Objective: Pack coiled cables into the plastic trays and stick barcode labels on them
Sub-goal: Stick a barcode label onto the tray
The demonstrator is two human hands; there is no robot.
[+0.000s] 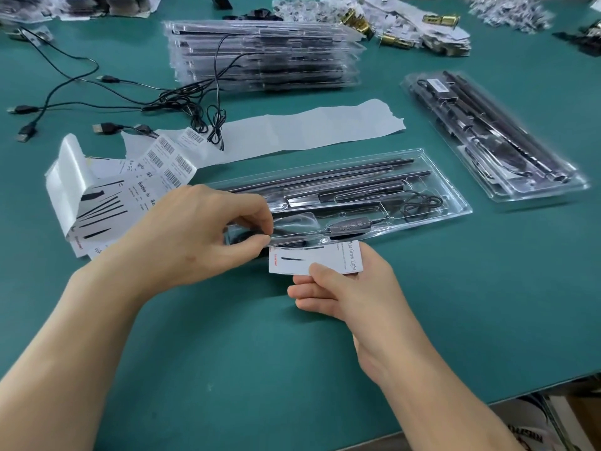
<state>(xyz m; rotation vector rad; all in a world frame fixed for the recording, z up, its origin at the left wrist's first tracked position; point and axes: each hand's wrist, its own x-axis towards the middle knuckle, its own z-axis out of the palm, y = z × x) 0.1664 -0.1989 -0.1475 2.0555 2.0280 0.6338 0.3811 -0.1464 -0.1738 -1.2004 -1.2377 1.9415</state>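
Observation:
A clear plastic tray (pixel 452 203) lies in front of me on the green table, holding black light bars and a coiled black cable (pixel 421 205) at its right end. My left hand (pixel 201 236) pinches the tray's near left edge between thumb and fingertips. My right hand (pixel 344 294) holds a white printed label (pixel 312 257) by its lower edge, just below the tray's near rim. A curled sheet of barcode labels (pixel 169 161) lies to the left.
A stack of filled trays (pixel 260 56) stands at the back. Another filled tray (pixel 494 135) lies at the right. Loose black USB cables (pixel 107 102) sprawl at the left. A long strip of white backing paper (pixel 309 128) lies behind the tray. The table edge (pixel 520 398) runs at lower right.

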